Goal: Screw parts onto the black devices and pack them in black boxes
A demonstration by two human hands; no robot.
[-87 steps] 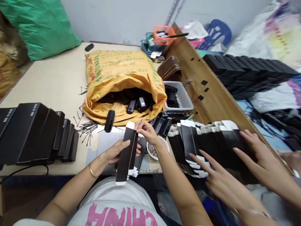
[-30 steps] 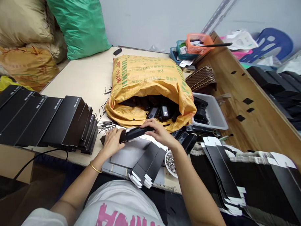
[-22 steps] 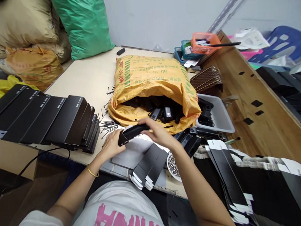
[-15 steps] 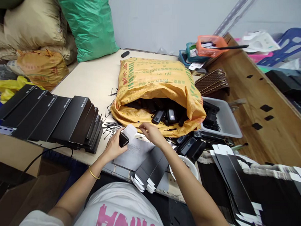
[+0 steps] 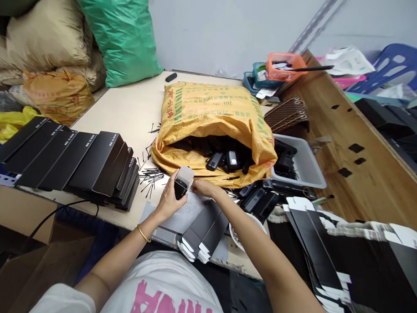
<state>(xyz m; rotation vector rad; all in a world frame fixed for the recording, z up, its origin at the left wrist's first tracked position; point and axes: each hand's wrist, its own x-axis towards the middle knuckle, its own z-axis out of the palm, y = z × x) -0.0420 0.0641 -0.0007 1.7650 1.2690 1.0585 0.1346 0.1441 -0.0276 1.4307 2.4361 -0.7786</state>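
My left hand is wrapped round a small black box, whose white end flap stands open toward the sack. Just right of the box, at its far end, is my right hand; its fingers are curled together and partly hidden, so what they hold, if anything, does not show. Beneath both hands lies a grey sheet. Flat black cartons with white flaps rest at the table's front edge. Beyond the hands, a yellow woven sack gapes open, with black devices inside.
Closed black boxes are stacked at left. Thin black sticks lie scattered beside the sack. On the right are a grey bin, a white bowl, loose devices, flattened cartons and a wooden partition.
My left hand has moved slightly right with the box and tilted its open end upward. My right hand has come down closer beside the box. The view has shifted a little.
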